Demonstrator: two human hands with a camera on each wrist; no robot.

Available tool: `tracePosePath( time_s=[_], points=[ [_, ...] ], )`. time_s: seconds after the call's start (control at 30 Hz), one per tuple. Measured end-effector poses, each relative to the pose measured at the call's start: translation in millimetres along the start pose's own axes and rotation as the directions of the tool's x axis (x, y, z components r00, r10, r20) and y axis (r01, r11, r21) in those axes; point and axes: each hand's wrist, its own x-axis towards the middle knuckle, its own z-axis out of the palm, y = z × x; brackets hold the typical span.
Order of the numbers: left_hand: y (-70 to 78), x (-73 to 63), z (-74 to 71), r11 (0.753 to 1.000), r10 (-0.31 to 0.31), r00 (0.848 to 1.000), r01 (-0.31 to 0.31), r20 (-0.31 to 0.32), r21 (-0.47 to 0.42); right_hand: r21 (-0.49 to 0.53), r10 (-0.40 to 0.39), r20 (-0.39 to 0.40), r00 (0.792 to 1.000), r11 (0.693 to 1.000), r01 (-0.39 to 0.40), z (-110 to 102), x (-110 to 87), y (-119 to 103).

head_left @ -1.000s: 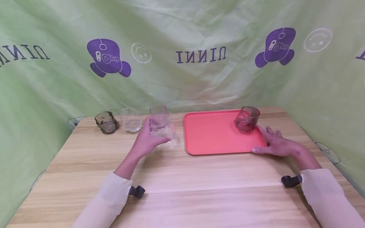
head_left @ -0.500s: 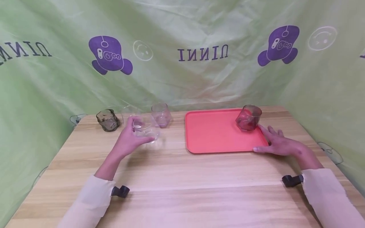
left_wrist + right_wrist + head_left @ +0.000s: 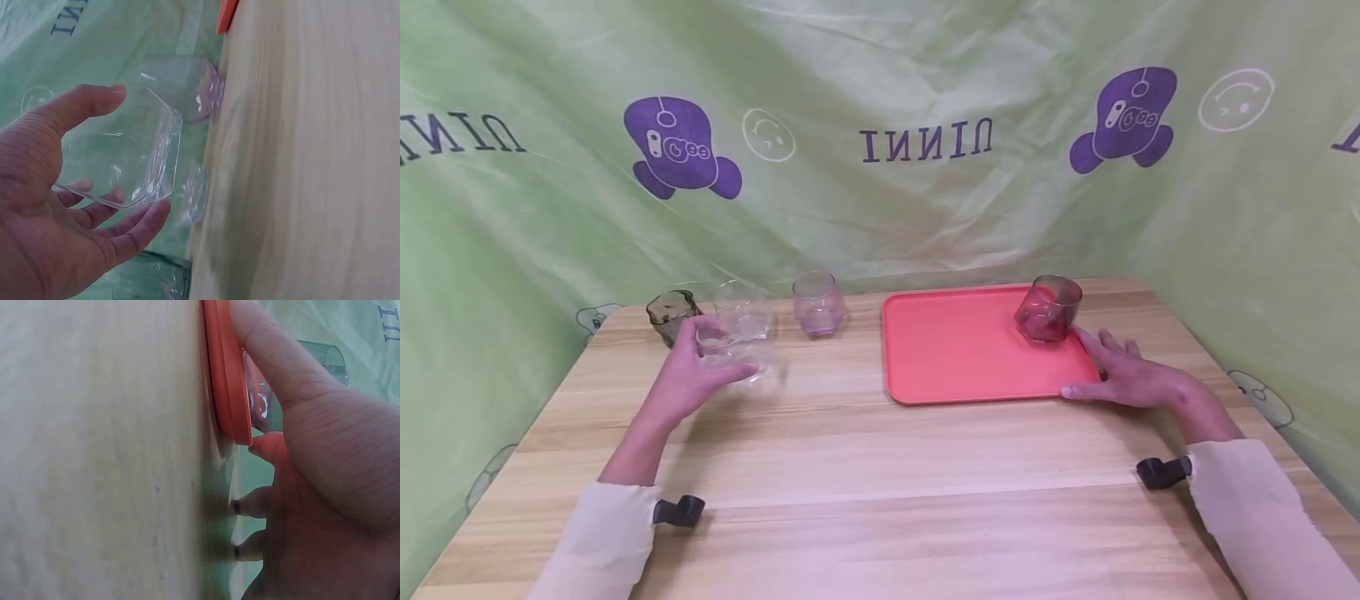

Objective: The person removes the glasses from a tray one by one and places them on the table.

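My left hand (image 3: 679, 375) holds a clear drinking glass (image 3: 128, 150) between thumb and fingers, tilted slightly, its base raised off the table in the left wrist view. Behind it stand a second clear glass (image 3: 743, 310) and a dark grey glass (image 3: 667, 312), partly covered by the hand. A pink-tinted glass (image 3: 818, 310) stands to the right of these. My right hand (image 3: 1131, 379) rests at the near right corner of a red tray (image 3: 955, 350), thumb along the rim and fingers spread outward. On the tray's right side stands a dark, smoky glass (image 3: 1049, 310).
A light wooden table (image 3: 880, 475) carries everything. Behind and around it hangs a green printed curtain (image 3: 925, 217), close to the glasses at the table's far edge.
My left hand has carried the clear glass leftward, from in front of the pink-tinted glass to in front of the other clear one. My right hand stays at the tray's corner.
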Motion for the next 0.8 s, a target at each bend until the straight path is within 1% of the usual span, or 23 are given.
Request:
tracePosePath(
  time_s=[0.23,0.33,0.5,0.67,0.8],
  points=[
    [-17.5,-2.0,-13.8,0.999,-0.043,0.999,0.043,-0.006,-0.013,-0.014,-0.011,-0.007,1.0,1.0,0.011,-0.8,0.0,-0.6],
    [-22.7,-2.7,-19.4,0.999,-0.053,0.998,0.053,-0.017,-0.004,-0.025,-0.007,-0.008,1.0,1.0,0.007,-0.3,-0.6,-1.1],
    [-29.9,-6.3,-28.3,0.995,-0.092,0.995,0.093,-0.038,0.027,-0.028,0.005,-0.001,1.0,1.0,-0.005,1.2,-1.4,-1.5],
    [-35.4,-7.3,-35.4,0.995,-0.093,0.995,0.095,-0.032,0.043,-0.023,0.014,-0.001,1.0,1.0,-0.014,1.3,-1.8,-2.0],
    [-38.2,-6.0,-38.4,0.994,-0.1,0.995,0.101,-0.023,0.048,-0.025,0.023,0.0,1.0,0.999,-0.023,0.4,-2.1,-2.2]
  ],
)
